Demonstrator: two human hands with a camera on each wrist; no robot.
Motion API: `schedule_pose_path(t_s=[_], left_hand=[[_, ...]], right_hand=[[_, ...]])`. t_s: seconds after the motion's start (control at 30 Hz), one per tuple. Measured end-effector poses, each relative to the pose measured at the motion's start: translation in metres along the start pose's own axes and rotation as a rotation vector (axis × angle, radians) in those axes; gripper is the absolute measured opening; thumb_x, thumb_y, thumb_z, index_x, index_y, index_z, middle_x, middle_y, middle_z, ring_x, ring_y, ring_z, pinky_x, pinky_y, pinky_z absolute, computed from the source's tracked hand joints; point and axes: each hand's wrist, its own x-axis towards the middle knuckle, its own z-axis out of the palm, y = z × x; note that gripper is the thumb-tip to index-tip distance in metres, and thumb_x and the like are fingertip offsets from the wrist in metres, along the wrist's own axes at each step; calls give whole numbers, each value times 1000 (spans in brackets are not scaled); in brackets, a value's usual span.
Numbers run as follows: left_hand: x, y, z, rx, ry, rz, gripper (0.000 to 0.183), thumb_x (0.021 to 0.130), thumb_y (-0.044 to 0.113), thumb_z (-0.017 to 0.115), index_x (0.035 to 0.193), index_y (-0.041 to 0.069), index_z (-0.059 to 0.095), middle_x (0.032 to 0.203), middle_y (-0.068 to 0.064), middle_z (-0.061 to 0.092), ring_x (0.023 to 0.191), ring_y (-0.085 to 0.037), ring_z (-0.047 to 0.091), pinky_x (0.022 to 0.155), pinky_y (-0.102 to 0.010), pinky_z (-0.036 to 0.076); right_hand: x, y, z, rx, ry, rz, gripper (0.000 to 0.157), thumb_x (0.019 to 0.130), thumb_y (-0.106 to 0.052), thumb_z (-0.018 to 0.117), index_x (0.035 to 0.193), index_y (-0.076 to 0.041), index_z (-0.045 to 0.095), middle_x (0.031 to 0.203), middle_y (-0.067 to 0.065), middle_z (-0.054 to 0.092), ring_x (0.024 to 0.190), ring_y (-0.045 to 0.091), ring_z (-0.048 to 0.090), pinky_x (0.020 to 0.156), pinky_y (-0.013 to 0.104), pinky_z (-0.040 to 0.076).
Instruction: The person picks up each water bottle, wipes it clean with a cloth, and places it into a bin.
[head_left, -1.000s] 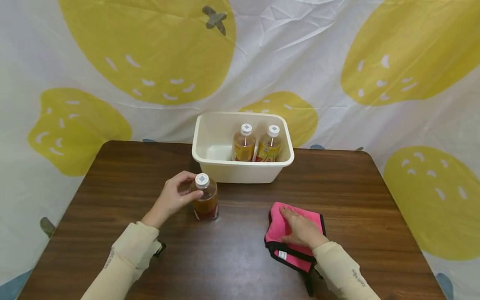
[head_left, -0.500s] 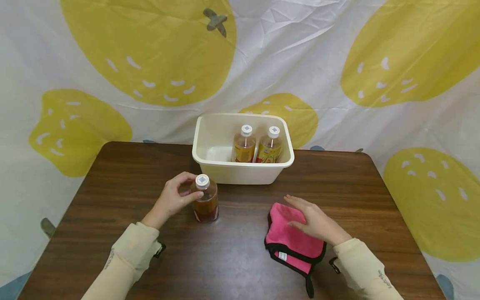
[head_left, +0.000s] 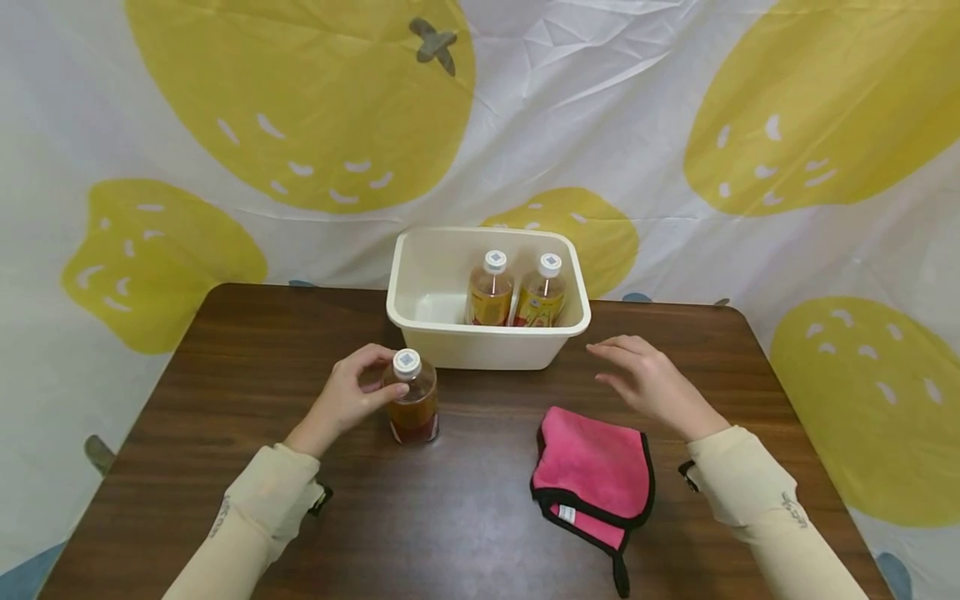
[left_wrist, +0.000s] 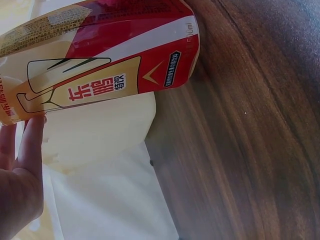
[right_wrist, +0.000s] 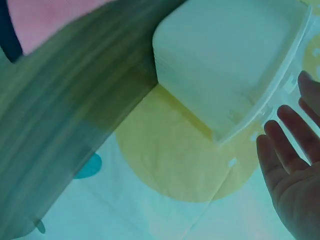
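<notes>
My left hand point(head_left: 347, 398) holds a drink bottle point(head_left: 413, 410) by its upper part, thumb and fingers round it just below the white cap. The bottle stands upright on the table, in front of the bin; its red and yellow label point(left_wrist: 100, 82) faces the left wrist camera. Nothing is in my right hand point(head_left: 654, 385), which hovers to the right of the bin with fingers extended. Below it on the table lies a folded pink cloth point(head_left: 596, 462) with black edging and a hanging loop. In the right wrist view the fingers point(right_wrist: 292, 132) are spread beside the bin's rim.
A cream plastic bin point(head_left: 480, 350) stands at the table's back edge. Two capped bottles, one on the left point(head_left: 491, 293) and one on the right point(head_left: 541, 296), stand in its right half. Behind the brown wooden table point(head_left: 480, 533) hangs a lemon-print curtain point(head_left: 585, 108).
My right hand has lifted off the pink cloth and moved up and to the right, toward the bin's right side. My left hand stays on the bottle.
</notes>
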Motion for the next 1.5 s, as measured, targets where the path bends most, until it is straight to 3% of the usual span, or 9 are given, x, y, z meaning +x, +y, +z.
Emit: schedule_pose_path(t_s=[0.2,0.43,0.67,0.9,1.1,1.33,1.5], left_hand=[[1,1,2,4,-5,8,28,72,-7,70,97,-10,57,98,-24,58,93,-29,55,76,-46,50],[1,1,3,-4,-18,4,28,73,-7,69,98,-10,57,99,-24,58,95,-32,55,77,-48,49],[6,-29,3,-6,-55,16,36,73,3,73,106,-2,59,103,-16,59,100,-28,56,79,-40,50],[8,-25,-1,53,-100,40,39,71,6,75,107,0,62,102,-12,60,99,-23,55,77,-31,51],[11,-24,-1,133,-67,126,35,68,4,77,100,-1,64,95,-11,62,90,-15,54,71,-26,53],[11,4,-6,137,-40,151,30,66,-2,77,93,-7,64,89,-17,63,84,-15,56,65,-33,54],[18,0,-17,183,-3,206,31,65,3,79,92,-2,66,88,-11,65,81,-10,56,66,-29,53]], right_hand=[[18,10,1,-35,-25,58,33,69,-2,75,102,-1,66,97,9,61,91,22,56,78,35,48],[33,17,9,-128,-81,122,25,75,-14,73,99,-9,69,97,4,62,92,21,55,74,38,48],[38,21,16,-180,-21,111,13,74,-13,73,86,-14,72,86,-2,65,81,18,59,62,35,49],[40,23,19,-184,17,132,10,71,-12,75,79,-15,72,83,-1,67,77,19,61,60,36,49],[45,22,21,-160,-28,204,10,69,-11,76,78,-15,73,83,0,68,79,22,62,62,38,49],[49,19,22,-155,-50,240,10,69,-11,77,77,-15,73,81,0,68,78,22,62,63,38,49],[51,18,22,-163,-61,255,10,69,-11,77,77,-15,73,79,-2,67,75,21,62,60,38,48]])
